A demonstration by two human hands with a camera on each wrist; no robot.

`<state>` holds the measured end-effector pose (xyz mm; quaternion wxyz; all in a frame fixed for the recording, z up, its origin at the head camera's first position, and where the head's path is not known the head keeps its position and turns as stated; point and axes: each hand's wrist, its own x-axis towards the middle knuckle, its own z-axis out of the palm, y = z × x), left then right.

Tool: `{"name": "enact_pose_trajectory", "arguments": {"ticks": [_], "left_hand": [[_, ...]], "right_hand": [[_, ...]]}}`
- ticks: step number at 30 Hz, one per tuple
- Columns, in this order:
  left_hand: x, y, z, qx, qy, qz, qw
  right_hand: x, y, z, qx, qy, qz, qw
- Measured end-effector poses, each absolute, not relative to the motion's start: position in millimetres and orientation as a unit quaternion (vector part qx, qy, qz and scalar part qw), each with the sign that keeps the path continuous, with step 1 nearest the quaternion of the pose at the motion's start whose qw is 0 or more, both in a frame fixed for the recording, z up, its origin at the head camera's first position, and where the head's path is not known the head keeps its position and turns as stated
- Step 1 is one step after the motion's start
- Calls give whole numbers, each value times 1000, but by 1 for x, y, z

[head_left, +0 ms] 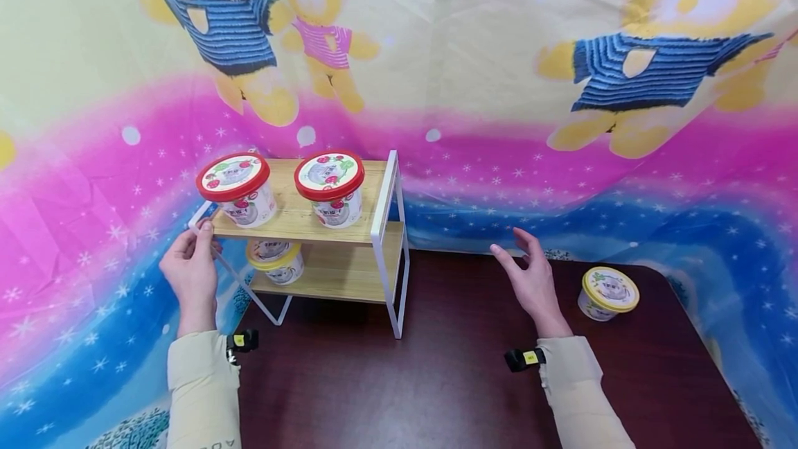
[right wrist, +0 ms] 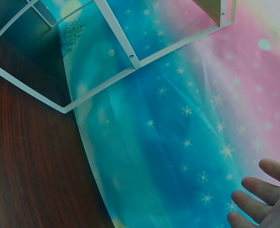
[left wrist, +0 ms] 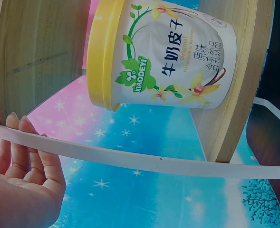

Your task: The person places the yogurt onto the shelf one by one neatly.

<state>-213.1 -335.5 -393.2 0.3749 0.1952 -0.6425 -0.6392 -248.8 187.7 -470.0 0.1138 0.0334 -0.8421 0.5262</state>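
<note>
A two-tier wooden shelf (head_left: 285, 189) with a white metal frame stands at the left of the table. My left hand (head_left: 192, 270) grips its upper left front corner, thumb over the board and fingers around the white bar (left wrist: 106, 154). Two tubs with red lids, one left (head_left: 235, 182) and one right (head_left: 330, 179), stand upright on the top board. On the lower board is a yellow-lidded tub (head_left: 277, 267), partly hidden by the top one; its label reads "XIAODEYI". My right hand (head_left: 531, 283) hovers right of the shelf, fingers spread, holding nothing.
Another yellow-lidded tub (head_left: 607, 291) stands on the dark brown table (head_left: 449, 380) toward the right edge, beyond my right hand. A cloth printed with bears (head_left: 474, 75) hangs behind and beside the table.
</note>
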Motion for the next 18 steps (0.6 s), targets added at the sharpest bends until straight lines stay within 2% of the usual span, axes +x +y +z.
{"name": "enact_pose_trajectory", "arguments": {"ticks": [18], "left_hand": [[-213, -335, -393, 193, -638, -645, 375]], "right_hand": [[-244, 209, -480, -7, -844, 521, 125]]}}
